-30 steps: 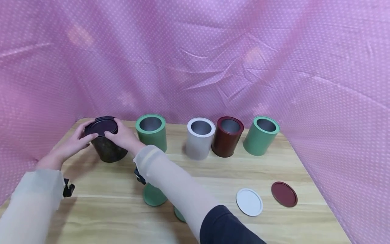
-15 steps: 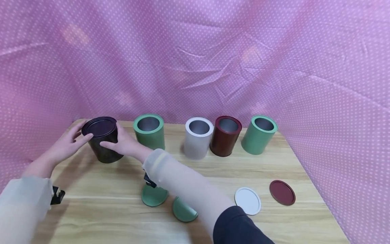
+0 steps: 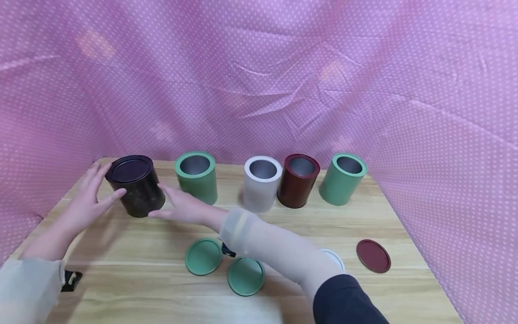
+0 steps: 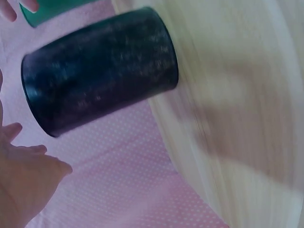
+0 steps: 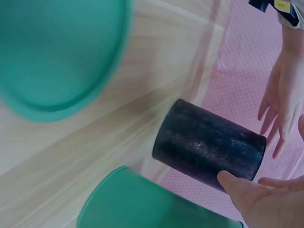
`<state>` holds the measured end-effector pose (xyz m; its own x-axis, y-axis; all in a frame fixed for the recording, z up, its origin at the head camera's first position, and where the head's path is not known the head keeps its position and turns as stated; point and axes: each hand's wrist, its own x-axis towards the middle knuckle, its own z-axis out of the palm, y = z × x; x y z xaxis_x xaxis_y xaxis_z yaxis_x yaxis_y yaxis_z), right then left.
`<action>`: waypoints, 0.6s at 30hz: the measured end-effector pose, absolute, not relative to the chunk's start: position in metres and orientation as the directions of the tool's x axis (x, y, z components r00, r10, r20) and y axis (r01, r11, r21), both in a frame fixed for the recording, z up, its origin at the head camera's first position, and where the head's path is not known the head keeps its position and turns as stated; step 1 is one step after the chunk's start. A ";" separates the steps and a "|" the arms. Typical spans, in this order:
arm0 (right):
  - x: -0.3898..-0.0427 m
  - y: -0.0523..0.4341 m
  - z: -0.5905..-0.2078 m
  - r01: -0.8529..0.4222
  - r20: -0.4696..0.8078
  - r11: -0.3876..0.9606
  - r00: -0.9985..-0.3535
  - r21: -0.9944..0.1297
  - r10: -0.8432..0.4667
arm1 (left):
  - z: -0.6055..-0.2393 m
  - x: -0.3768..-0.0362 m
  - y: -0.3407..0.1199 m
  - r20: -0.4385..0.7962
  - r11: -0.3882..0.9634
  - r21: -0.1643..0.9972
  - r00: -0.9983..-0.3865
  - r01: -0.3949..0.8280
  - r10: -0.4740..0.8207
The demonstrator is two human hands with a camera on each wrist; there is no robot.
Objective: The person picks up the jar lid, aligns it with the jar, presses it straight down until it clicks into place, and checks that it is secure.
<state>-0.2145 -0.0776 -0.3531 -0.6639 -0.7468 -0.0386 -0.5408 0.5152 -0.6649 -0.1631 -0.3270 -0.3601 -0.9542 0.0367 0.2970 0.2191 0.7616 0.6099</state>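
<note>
Our hands have drawn back from the lidded black tin [image 3: 136,185] near the tabletop's [image 3: 364,225] far-left corner; left hand [image 3: 87,200] and right hand [image 3: 182,208] flank it, fingers relaxed, holding nothing.

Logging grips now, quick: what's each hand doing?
Left hand: open, fingers straight beside the black can, holding nothing.
Right hand: open, fingers straight by the can's other side, holding nothing.

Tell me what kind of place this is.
Probably a staged recording setup, not a home or shop: a wooden table walled in by a pink dotted cloth, with a neat row of tins and their loose lids laid out in front.
</note>
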 end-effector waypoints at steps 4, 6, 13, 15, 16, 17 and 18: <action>-0.211 -0.056 -0.361 -0.597 -0.035 0.523 -0.638 -0.609 -0.769 | -0.364 -0.157 -0.312 0.343 0.767 0.585 -0.937 0.263 0.060; -0.208 -0.045 -0.366 -0.609 -0.047 0.528 -0.628 -0.593 -0.777 | -0.367 -0.154 -0.305 0.378 0.777 0.558 -0.923 0.291 0.075; -0.197 -0.012 -0.377 -0.612 -0.084 0.554 -0.625 -0.564 -0.776 | -0.375 -0.141 -0.275 0.485 0.798 0.460 -0.863 0.390 0.143; -0.193 -0.005 -0.380 -0.614 -0.085 0.561 -0.629 -0.555 -0.773 | -0.377 -0.138 -0.266 0.514 0.800 0.429 -0.842 0.420 0.166; -0.192 -0.002 -0.382 -0.616 -0.083 0.565 -0.632 -0.549 -0.770 | -0.379 -0.137 -0.262 0.520 0.803 0.413 -0.835 0.430 0.180; -0.190 0.001 -0.384 -0.620 -0.081 0.569 -0.635 -0.540 -0.768 | -0.380 -0.135 -0.257 0.524 0.801 0.404 -0.829 0.442 0.194; -0.188 0.004 -0.386 -0.625 -0.080 0.575 -0.637 -0.529 -0.766 | -0.382 -0.134 -0.253 0.524 0.799 0.396 -0.826 0.453 0.209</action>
